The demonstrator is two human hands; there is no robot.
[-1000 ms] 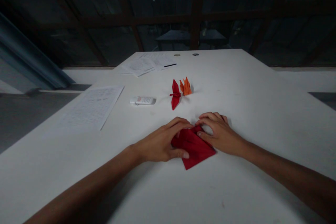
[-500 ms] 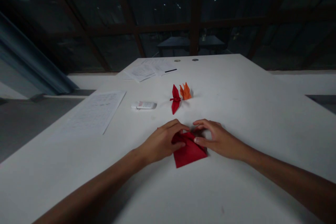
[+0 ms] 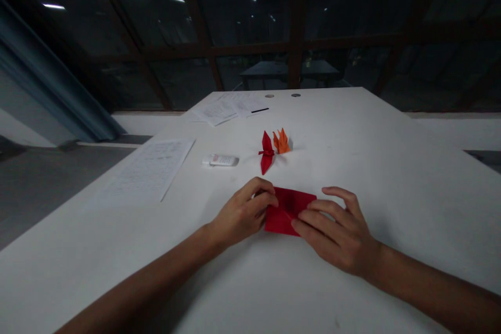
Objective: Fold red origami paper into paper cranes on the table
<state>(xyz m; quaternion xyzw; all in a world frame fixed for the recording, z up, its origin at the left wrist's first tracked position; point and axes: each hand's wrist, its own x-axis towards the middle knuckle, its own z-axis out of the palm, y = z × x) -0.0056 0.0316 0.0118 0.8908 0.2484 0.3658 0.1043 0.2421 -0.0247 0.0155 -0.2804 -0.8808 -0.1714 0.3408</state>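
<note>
A folded sheet of red origami paper (image 3: 294, 198) is held between my hands just above or on the white table. My left hand (image 3: 245, 211) pinches its left edge between thumb and curled fingers. On the right side, my right hand (image 3: 340, 229) grips the paper's lower right part with thumb and fingertips, one finger raised off it. A crease or flap shows in the middle of the sheet; its right edge is partly hidden by my fingers. Beyond the paper stand a red paper crane (image 3: 266, 153) and an orange paper crane (image 3: 282, 142), close together.
A white tube or bottle (image 3: 221, 160) lies left of the cranes. Printed sheets (image 3: 144, 172) are on the left of the white table (image 3: 371, 167), with more papers (image 3: 221, 109) and a black pen-like stick (image 3: 260, 110) farther back. Two round grommets (image 3: 296, 95) sit near the far edge.
The red paper has been turned and now looks like a rectangle. My right hand has shifted nearer and onto its lower right part. The view has tilted slightly.
</note>
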